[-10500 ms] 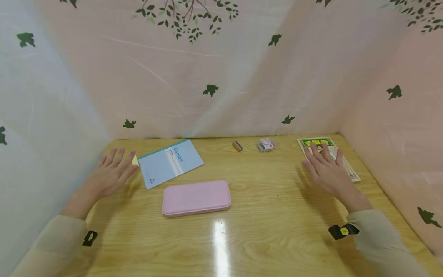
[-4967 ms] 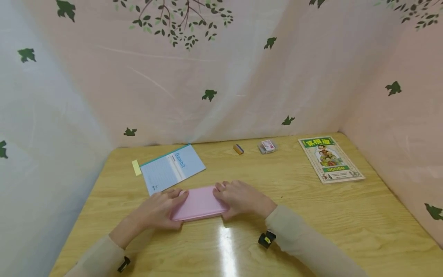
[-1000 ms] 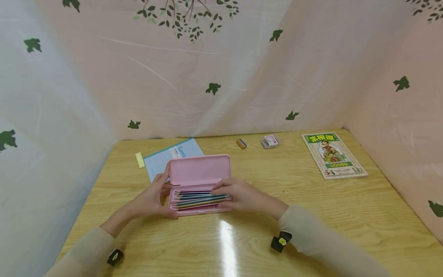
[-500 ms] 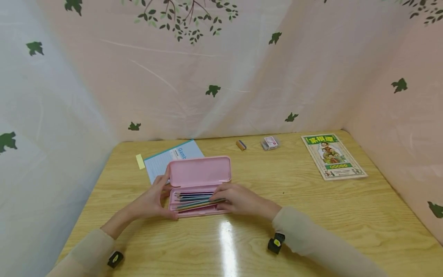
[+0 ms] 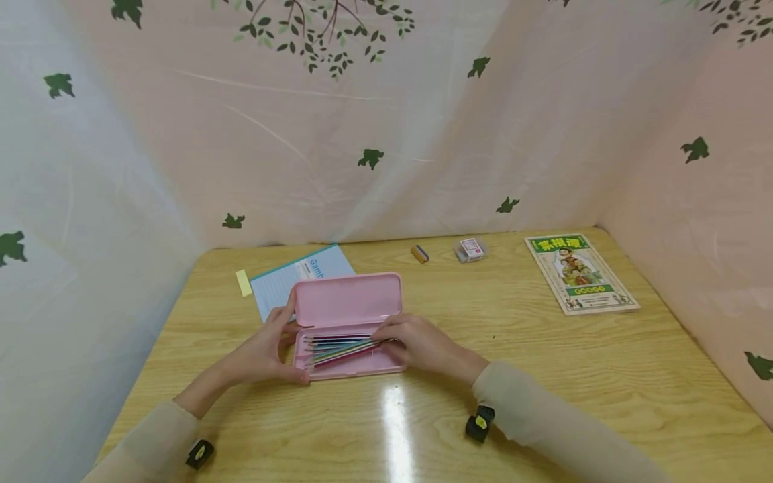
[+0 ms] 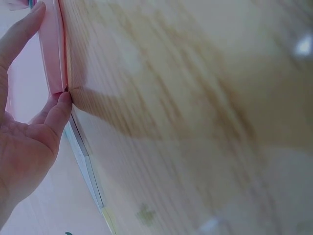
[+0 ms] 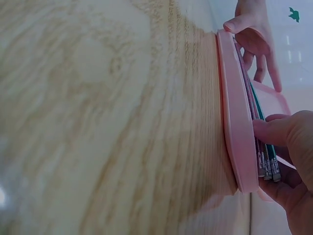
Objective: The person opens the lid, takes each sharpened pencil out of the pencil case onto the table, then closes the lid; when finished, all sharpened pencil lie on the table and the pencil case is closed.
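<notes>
A pink pencil case (image 5: 349, 300) lies open on the table in the head view, its lid raised at the back. My left hand (image 5: 260, 352) grips the case's left end, thumb at the front corner and a finger up along the lid. Several pencils (image 5: 344, 350) lie inside, tips to the left. My right hand (image 5: 425, 345) pinches some of them near their rear ends, tilted above the tray. In the right wrist view, eraser ends of pencils (image 7: 266, 161) show between thumb and fingers. The left wrist view shows the left hand (image 6: 24, 156) at the case's corner.
Behind the lid lies a blue notebook (image 5: 284, 282), with a yellow strip (image 5: 244, 283) to its left. An eraser-like block (image 5: 419, 253), a small clear box with a white label (image 5: 471, 250) and an illustrated booklet (image 5: 580, 275) lie toward the back and right. Patterned cloth (image 5: 423, 134) encloses the table.
The case was closed earlier and now stands open. Over the last second the right hand has gathered pencils and raised their rear ends slightly. The left hand has stayed on the case.
</notes>
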{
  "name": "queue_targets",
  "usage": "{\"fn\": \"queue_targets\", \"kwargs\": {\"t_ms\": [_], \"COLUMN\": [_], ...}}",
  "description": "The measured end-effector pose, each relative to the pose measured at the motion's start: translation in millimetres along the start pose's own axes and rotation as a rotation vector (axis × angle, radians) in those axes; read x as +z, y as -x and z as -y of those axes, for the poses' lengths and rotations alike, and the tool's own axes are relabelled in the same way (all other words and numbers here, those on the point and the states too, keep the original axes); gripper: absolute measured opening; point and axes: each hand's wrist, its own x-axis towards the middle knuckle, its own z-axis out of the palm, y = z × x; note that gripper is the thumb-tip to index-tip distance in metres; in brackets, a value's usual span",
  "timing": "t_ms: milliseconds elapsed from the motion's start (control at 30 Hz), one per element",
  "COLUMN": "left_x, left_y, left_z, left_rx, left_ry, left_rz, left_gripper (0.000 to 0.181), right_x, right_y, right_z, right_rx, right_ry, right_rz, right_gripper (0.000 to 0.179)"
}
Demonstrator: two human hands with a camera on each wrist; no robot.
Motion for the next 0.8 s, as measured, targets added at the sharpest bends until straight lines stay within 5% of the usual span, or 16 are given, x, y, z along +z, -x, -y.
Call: {"fn": "queue_targets", "kwargs": {"t_ms": [433,800], "left_x": [-0.1,0.2], "left_y": [-0.1,-0.5], "left_z": [-1.0,-2.1], "left_rx": [-0.001,-0.023], "left_ry": [-0.023,-0.026], "left_rz": [0.000,-0.002], "left_gripper": [0.147,0.147], "right_x": [3.7,2.1], "right_y": [-3.1,-6.7], "right_z": [-0.7,-4.1], "right_rx": [0.149,0.175], "right_ry": [0.030,0.016], "right_rz": [-0.068,-0.087], "right_gripper": [0.018,0.020]}}
